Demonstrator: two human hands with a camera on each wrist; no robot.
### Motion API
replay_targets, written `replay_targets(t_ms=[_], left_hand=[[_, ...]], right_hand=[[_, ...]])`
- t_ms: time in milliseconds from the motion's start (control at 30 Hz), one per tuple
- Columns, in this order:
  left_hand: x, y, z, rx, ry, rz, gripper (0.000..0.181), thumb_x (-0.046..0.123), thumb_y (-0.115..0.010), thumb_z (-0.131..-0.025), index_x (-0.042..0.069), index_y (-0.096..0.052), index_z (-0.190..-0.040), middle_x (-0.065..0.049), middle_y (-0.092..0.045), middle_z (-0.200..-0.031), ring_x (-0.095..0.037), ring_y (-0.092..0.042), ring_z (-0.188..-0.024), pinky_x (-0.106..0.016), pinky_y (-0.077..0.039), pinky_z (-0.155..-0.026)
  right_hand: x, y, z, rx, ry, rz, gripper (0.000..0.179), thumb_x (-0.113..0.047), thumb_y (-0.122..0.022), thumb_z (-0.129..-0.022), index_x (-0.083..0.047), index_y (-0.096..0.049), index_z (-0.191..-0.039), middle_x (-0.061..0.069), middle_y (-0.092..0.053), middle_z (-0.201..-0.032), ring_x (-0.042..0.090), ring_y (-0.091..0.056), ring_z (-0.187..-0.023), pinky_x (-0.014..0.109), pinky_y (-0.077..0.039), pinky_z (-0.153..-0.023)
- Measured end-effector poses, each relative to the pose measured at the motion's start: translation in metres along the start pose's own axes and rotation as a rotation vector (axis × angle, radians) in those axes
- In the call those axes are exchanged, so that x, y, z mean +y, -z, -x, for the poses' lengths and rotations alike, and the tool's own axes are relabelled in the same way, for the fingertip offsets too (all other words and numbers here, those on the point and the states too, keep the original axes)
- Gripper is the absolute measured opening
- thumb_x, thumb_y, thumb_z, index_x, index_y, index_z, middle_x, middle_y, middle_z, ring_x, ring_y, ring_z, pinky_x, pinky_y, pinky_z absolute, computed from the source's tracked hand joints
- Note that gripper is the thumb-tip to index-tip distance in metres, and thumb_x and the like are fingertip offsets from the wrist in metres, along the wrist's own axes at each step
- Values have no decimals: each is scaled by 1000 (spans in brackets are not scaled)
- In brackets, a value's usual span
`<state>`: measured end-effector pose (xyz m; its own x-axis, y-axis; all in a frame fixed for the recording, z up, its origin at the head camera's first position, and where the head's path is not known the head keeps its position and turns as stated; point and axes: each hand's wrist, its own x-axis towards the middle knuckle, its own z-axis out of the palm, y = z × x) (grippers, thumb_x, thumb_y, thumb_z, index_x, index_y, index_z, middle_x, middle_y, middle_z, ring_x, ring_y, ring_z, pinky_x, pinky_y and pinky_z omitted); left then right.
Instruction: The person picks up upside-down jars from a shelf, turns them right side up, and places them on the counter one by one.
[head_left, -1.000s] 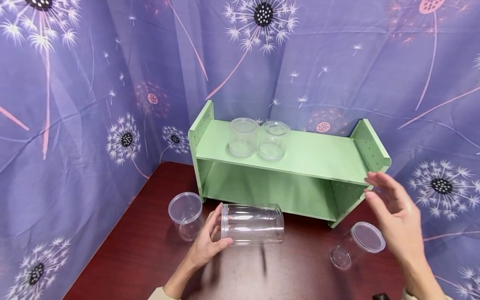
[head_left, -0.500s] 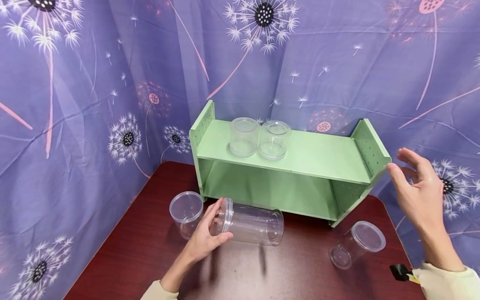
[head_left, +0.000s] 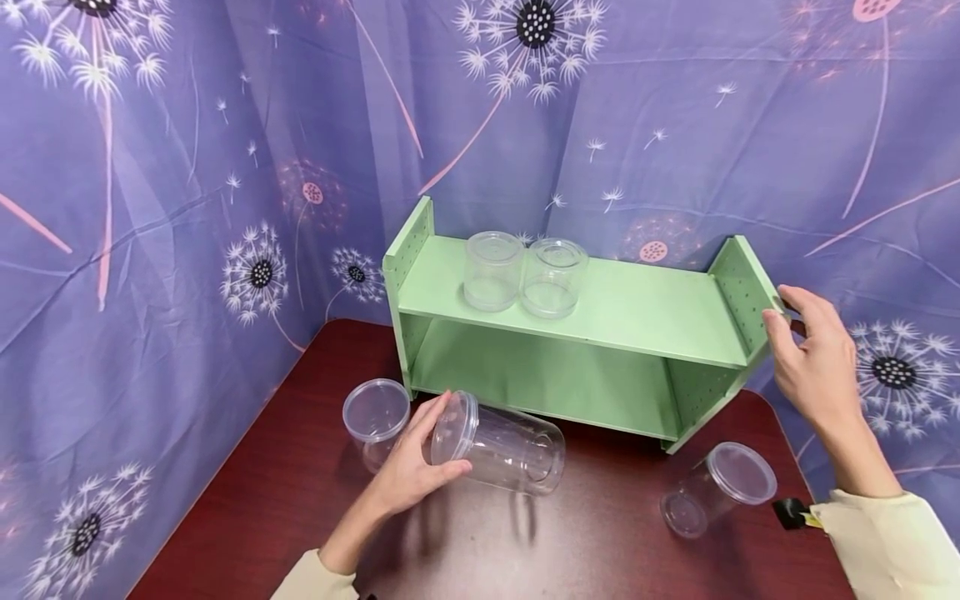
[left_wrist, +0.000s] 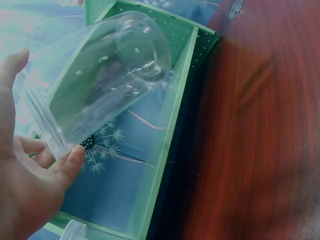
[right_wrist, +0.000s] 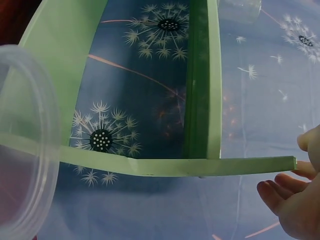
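My left hand (head_left: 416, 462) grips a clear plastic jar (head_left: 517, 450) by its lidded end, thumb on the near side and fingers on the far side. The jar is held tilted above the table, its base pointing right; the left wrist view shows the same jar (left_wrist: 115, 65). At the right, my right hand (head_left: 821, 358) holds the upper front corner of the green shelf's (head_left: 637, 308) side panel. In the right wrist view, thumb and fingers lie on either side of the panel's end (right_wrist: 280, 164). Two shorter clear jars (head_left: 491, 271) stand side by side on the upper shelf.
A lidded clear jar (head_left: 375, 417) stands left of my left hand, partly hidden by it. Another lidded jar (head_left: 716, 487) stands at the table's right. The dark red table (head_left: 585, 542) carries the shelf; a purple dandelion-print cloth (head_left: 300, 108) hangs behind and at the sides.
My right hand moved right and up, then came in to the shelf's right panel and took hold of it. The jar in my left hand has turned from level, its base dipping toward me.
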<state>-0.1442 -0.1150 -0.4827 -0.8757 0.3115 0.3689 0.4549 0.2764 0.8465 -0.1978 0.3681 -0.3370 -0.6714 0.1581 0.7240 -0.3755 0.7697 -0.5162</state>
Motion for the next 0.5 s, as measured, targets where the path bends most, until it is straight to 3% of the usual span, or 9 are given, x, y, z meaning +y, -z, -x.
replay_targets(t_ms=[200,367,500], left_hand=[[5,4,-6,-7,62,-57,99,30,-87,-79,-1,-36,-158,-18,-40,-157,-37,-45,-138,-63,-36,-112],[12,6,-10,-22,117,-123,102,38,-88,-79,3,-36,-160,-13,-40,-159,-31,-48,-137,-58,-36,-115],[16,7,-15,-35,153,-182,105,41,-88,-78,4,-35,-160,-10,-42,-157,-29,-49,-137,-54,-39,-114]], right_hand=[[5,-2,0,15,85,5,33,-3,-61,-100,7,-66,-131,25,-63,-135,-14,-46,-115,2,-36,-89],[9,-5,1,26,107,18,33,-3,-59,-101,7,-67,-131,22,-63,-137,-17,-46,-110,1,-34,-81],[11,-8,0,33,123,21,33,0,-59,-100,7,-66,-132,22,-63,-137,-18,-46,-109,1,-34,-82]])
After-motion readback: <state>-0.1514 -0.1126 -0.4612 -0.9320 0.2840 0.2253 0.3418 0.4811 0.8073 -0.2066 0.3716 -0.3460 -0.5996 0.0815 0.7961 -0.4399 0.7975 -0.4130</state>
